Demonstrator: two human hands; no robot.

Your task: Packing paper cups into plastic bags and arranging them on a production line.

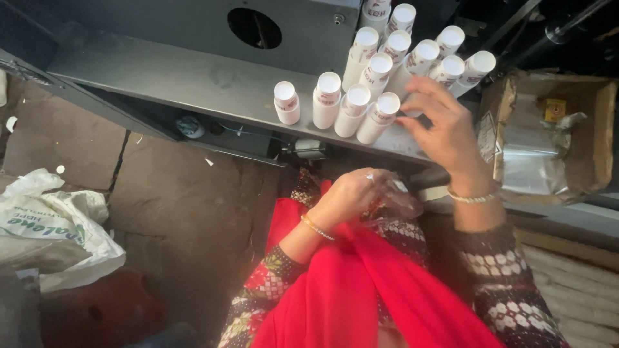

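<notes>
Several white cylindrical tubes [380, 71] with round white caps stand upright in a cluster on a grey metal shelf [193, 77]. My right hand [445, 125] hovers at the cluster's right side, fingers spread, its fingertips beside the nearest tube [379, 117]. My left hand [351, 193] is lower, over my lap, closed on a crumpled piece of clear plastic film [400, 196]. Both wrists wear bangles. A red cloth [348, 290] lies across my lap.
A cardboard box [599, 129] lined with silvery plastic sits to the right of the shelf. A round hole [255, 28] opens in the metal panel behind the tubes. White plastic bags [51, 225] lie on the stone floor at the left.
</notes>
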